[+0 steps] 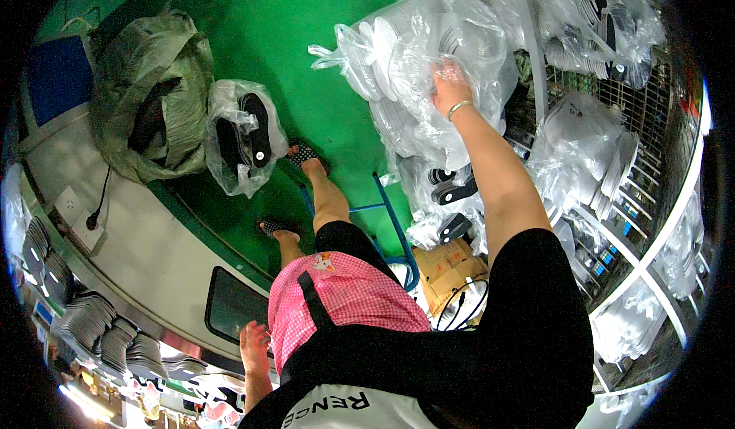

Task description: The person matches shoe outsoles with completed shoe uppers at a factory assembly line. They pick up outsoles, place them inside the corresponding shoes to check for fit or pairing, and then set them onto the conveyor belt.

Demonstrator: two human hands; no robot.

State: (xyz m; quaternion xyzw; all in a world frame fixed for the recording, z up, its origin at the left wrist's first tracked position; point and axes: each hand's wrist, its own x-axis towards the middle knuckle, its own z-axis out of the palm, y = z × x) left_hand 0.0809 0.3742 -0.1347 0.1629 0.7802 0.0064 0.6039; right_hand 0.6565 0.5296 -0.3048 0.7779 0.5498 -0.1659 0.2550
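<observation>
My right hand [452, 88], with a bangle at the wrist, reaches out to a large clear plastic bag [409, 42] packed with pale shoe insoles. Its fingers are bent into the plastic on the bag's upper side; the fingertips are partly lost in the glare. A twisted end of the bag sticks out to the left. Beneath it, more bagged insoles are piled, some with black faces [457, 192]. My left hand [255, 346] hangs beside my pink checked apron [352, 295], empty, its fingers loosely curled and apart.
On the green floor [268, 39] at left stand a woven sack [157, 96] and a clear bag of black insoles [246, 138]. A blue metal frame [394, 226] and a cardboard box [448, 272] are near my legs. Wire shelving [651, 119] with bagged insoles lines the right.
</observation>
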